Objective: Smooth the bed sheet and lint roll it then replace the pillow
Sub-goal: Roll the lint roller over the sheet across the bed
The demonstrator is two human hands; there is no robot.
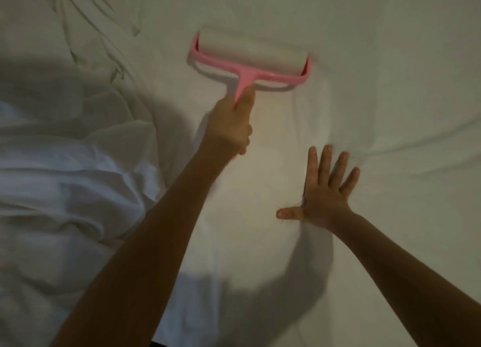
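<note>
A wide lint roller (250,54) with a pink frame and a white roll lies pressed on the white bed sheet (377,73) at the upper middle. My left hand (231,127) grips its pink handle from below, arm stretched forward. My right hand (322,190) lies flat on the sheet with fingers spread, below and to the right of the roller. Small creases fan out from the right hand. No pillow is in view.
A rumpled white duvet or blanket (59,177) is bunched along the left side of the bed, with deep folds at the top left. A dark strip of the bed's near edge (166,344) shows at the bottom.
</note>
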